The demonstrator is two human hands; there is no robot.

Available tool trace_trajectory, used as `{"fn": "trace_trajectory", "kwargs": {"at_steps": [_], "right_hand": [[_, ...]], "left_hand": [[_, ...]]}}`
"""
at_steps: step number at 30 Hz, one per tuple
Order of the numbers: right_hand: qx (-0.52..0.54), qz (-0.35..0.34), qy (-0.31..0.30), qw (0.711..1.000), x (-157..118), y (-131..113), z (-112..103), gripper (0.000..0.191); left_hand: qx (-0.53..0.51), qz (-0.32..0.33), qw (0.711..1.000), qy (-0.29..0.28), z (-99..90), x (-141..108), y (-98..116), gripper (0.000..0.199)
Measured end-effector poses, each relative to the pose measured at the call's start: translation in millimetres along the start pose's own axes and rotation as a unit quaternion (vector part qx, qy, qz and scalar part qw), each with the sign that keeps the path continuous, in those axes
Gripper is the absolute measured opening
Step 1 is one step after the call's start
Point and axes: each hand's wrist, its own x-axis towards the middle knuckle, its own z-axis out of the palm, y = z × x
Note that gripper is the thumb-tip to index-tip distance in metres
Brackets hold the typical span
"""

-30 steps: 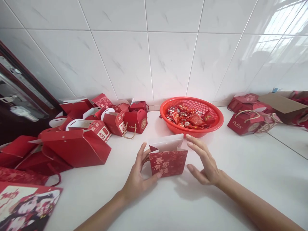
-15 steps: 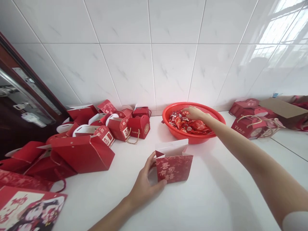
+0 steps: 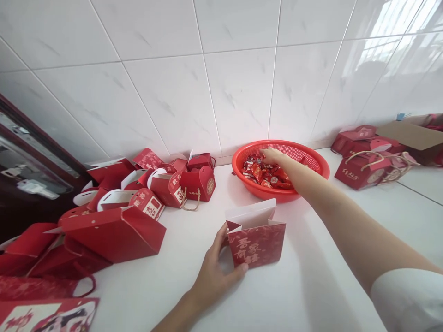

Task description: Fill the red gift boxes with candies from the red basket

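Note:
A small red paper box with pale printed characters stands open on the white counter, its white flap up. My left hand grips its left side. My right hand reaches far forward into a round red plastic basket and rests on the red-wrapped candies inside; whether it holds one I cannot tell.
A heap of folded red gift boxes with cord handles fills the left side. More red boxes and a brown cardboard carton sit at the right. White tiled wall runs behind. A dark door frame stands at far left.
My right hand left the small box and reached into the basket of candies. My left hand stayed on the box. The view shifted slightly.

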Motion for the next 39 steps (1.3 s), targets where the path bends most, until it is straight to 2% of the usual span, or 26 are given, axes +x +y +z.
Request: {"fn": "trace_trajectory", "kwargs": {"at_steps": [4,10,16,18,23,26,30,34,39], "right_hand": [[0.029,0.03,0.004,0.999,5.8,6.9,3.9,0.035],[0.105,0.077,0.055,0.99,5.1,16.6,6.6,0.026],[0.185,0.116,0.109,0.97,4.9,19.5,11.6,0.04],[0.202,0.119,0.113,0.965,5.3,18.1,11.3,0.038],[0.232,0.113,0.078,0.963,5.0,12.2,7.0,0.011],[0.253,0.107,0.044,0.96,4.1,8.4,3.7,0.019],[0.285,0.099,0.015,0.953,2.3,4.2,-0.7,0.016],[0.326,0.075,0.008,0.942,-15.3,2.6,-1.6,0.027],[0.402,0.022,0.006,0.915,-71.1,4.4,3.2,0.039]], "left_hand": [[0.004,0.003,1.0,0.0,-0.2,0.1,2.8,0.079],[-0.001,0.01,1.0,0.003,-0.3,0.4,1.9,0.079],[-0.016,0.015,1.0,-0.006,-0.1,1.1,0.4,0.079],[-0.021,0.015,1.0,-0.005,-0.2,1.7,1.2,0.078],[-0.033,0.012,0.999,0.004,-0.6,3.4,-0.2,0.081],[-0.043,0.002,0.999,0.01,-0.3,2.8,-2.2,0.083],[-0.07,-0.01,0.997,0.021,0.4,1.9,-1.7,0.079],[-0.075,-0.002,0.997,0.022,0.2,2.6,-2.1,0.078],[-0.034,0.011,0.999,0.004,-0.5,3.6,-7.9,0.083]]}}
